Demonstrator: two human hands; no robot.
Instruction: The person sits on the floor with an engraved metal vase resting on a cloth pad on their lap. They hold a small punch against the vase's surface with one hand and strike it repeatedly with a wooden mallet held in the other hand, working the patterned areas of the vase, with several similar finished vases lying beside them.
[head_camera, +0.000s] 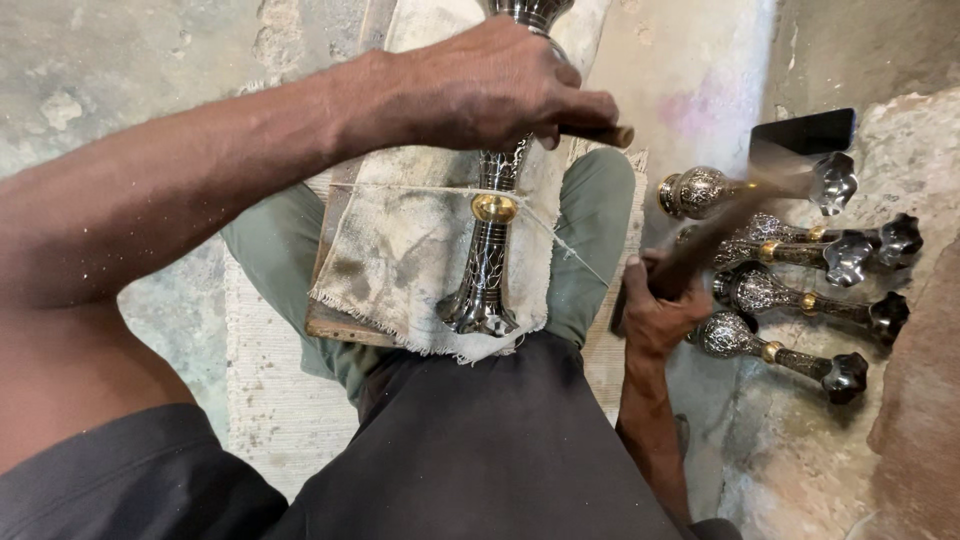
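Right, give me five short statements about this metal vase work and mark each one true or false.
1. The left hand holds a thin tool against the vase. True.
2. The vase lies on bare wood. False: it lies on a frayed, stained cloth spread over a wooden board.
3. The right hand is empty. False: it grips the handle of a hammer, blurred by motion.
4. Several finished vases lie on the floor to the person's right. True.
5. The vase's middle ring is red. False: the ring is gold-coloured.
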